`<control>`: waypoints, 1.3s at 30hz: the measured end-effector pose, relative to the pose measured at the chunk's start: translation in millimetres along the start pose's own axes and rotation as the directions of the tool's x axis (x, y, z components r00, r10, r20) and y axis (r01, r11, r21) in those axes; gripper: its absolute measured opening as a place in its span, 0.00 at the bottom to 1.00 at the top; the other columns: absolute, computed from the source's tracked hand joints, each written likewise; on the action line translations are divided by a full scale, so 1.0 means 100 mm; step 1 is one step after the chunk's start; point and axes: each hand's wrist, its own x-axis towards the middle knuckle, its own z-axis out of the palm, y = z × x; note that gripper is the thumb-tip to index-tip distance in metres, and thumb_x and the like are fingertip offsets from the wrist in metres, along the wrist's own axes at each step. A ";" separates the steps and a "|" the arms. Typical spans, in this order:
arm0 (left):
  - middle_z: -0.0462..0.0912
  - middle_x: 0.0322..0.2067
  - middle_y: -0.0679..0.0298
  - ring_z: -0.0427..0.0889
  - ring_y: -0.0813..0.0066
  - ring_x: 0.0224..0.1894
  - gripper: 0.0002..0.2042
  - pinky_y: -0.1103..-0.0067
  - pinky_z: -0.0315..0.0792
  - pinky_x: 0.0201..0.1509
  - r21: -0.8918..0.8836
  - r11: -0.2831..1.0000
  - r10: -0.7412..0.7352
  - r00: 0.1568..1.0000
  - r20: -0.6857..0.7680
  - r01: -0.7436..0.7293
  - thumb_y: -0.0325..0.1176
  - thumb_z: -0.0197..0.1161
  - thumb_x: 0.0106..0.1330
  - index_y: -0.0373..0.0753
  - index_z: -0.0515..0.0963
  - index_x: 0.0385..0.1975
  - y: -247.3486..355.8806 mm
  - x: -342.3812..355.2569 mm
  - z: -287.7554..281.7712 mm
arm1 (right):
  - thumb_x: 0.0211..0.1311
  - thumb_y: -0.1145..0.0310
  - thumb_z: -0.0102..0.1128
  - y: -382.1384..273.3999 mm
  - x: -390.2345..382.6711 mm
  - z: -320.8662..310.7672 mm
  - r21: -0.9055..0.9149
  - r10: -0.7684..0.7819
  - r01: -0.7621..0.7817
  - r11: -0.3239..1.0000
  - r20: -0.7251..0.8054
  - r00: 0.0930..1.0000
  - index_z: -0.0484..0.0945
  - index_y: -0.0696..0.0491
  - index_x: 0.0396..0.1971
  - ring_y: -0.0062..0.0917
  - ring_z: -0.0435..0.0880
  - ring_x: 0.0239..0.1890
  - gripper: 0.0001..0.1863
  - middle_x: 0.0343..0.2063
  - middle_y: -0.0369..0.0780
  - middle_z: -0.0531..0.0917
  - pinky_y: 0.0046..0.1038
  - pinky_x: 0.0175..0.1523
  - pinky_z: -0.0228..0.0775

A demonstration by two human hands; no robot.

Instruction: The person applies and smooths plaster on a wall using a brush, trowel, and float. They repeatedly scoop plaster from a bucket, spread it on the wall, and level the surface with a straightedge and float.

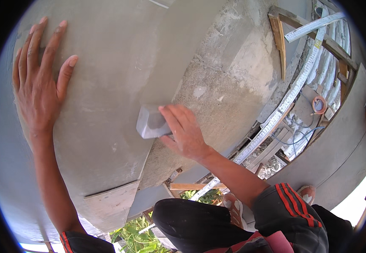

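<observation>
My left hand (pixel 39 86) lies flat on a smooth grey plastered wall (pixel 103 80), its fingers spread and holding nothing. To the right of it, my right hand (pixel 186 133) is closed round a small grey plastering trowel (pixel 151 123) with a shiny, angular blade. The blade rests against the wall near the slanting edge where the smooth plaster meets a rougher, paler cement patch (pixel 221 88). My fingers hide the trowel's handle, and its outline is slightly blurred.
On the right runs a long whitish metal strip (pixel 294 90), with wooden planks (pixel 278 42) around it. A round orange container (pixel 318 104) and a blue hose (pixel 305 135) lie beyond. My shoe (pixel 233 207) stands below, near green plants (pixel 138 236).
</observation>
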 end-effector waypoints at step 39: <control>0.63 0.81 0.53 0.60 0.59 0.83 0.38 0.61 0.56 0.82 -0.038 0.982 0.180 0.979 -0.096 -0.185 0.67 0.35 0.86 0.45 0.69 0.80 -0.06 -0.08 0.12 | 0.76 0.44 0.69 0.67 -0.04 -0.02 0.934 0.493 -0.308 -0.180 0.356 0.794 0.56 0.45 0.87 0.34 0.68 0.81 0.49 0.81 0.44 0.66 0.39 0.80 0.67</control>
